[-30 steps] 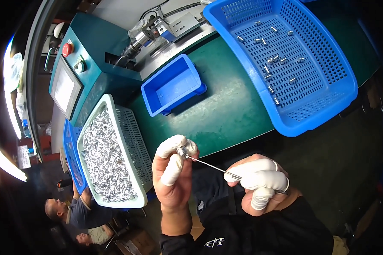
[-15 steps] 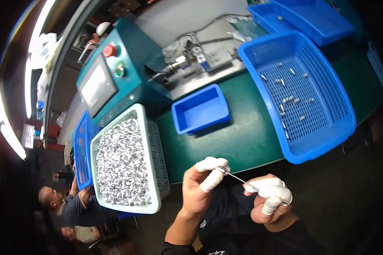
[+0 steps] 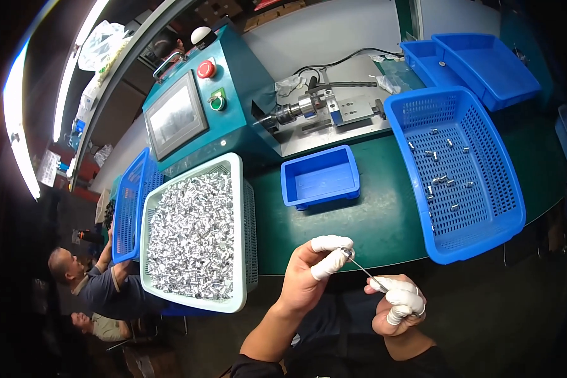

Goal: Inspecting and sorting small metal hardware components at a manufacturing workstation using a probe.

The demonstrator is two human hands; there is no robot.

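A dark green work table (image 3: 384, 220) fills the middle of the view, and at its back stands a teal machine (image 3: 233, 120) with a grey touch screen, a red round button and a green one, beside a steel spindle fixture (image 3: 315, 108) on a grey plate. On the right of the table lies a large blue perforated plastic basket (image 3: 485, 220) holding a few small metal pieces (scattered loosely over its floor). At the left edge sits a white perforated plastic basket (image 3: 239, 252) heaped with small silvery metal sleeves (image 3: 192, 236). Between the two baskets, near the machine, rests a small blue plastic bin (image 3: 321, 183).

Below the table edge, the left hand (image 3: 309, 277) wears white finger cots on thumb and forefinger and pinches a small silvery metal part (image 3: 345, 253) between them, the other fingers curled in. The right hand (image 3: 397, 305), also with white cots on its fingertips, is closed around the lower end of a thin metal rod (image 3: 366, 274). The rod slants up to the left, and its tip meets the small part at the left fingertips.
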